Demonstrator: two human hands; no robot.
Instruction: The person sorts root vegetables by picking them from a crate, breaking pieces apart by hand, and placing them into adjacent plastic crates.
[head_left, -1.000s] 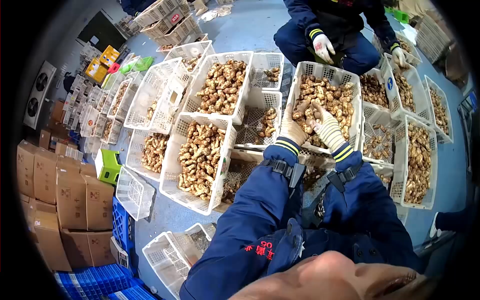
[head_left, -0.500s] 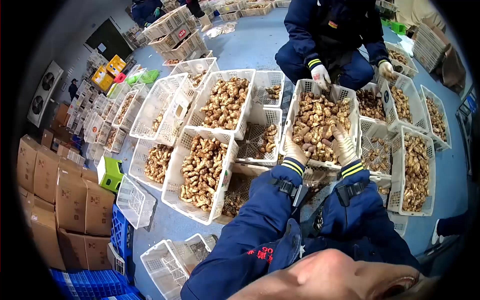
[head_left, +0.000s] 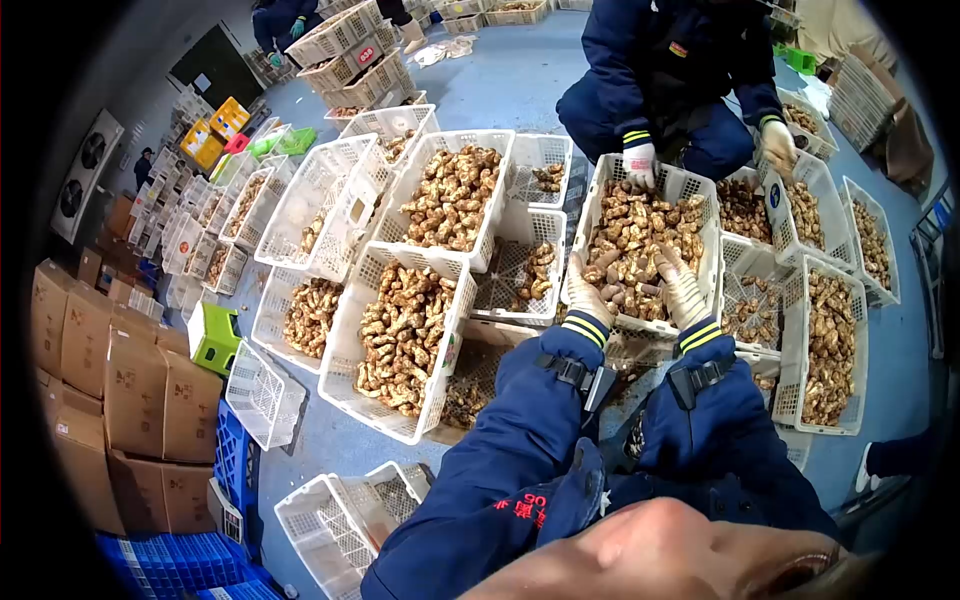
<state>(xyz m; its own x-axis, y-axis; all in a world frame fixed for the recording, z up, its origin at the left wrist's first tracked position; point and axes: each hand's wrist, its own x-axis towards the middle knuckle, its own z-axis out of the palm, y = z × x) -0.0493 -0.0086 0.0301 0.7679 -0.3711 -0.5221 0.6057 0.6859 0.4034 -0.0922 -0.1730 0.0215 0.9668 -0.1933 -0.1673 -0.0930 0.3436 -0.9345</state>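
My left hand (head_left: 590, 294), in a pale glove, is over the near left part of a white plastic crate (head_left: 710, 215), its fingers extended against brown, knobbly mushroom-like pieces (head_left: 645, 228). At the near right part of the same crate is my right hand (head_left: 684, 288), also gloved, with fingers stretched forward and apart on the heap. Between my hands lie several greyer, rounded pieces (head_left: 622, 297). Neither hand visibly grips a piece. Across the crate, a co-worker's gloved hand (head_left: 639, 165) reaches to its far edge; that person's other gloved hand (head_left: 778, 148) is above a crate on the right.
More crates of brown pieces flank me, such as a full crate (head_left: 398, 335) on the left and another (head_left: 830, 345) on the right. Brown cartons (head_left: 135, 390) are stacked at far left near a green stool (head_left: 212, 338). Crates (head_left: 335, 520) stand on the blue floor at lower left.
The co-worker's hand at the far edge has lowered onto the pieces. My hands stay at the same crate with small finger movements. The view has shifted slightly.
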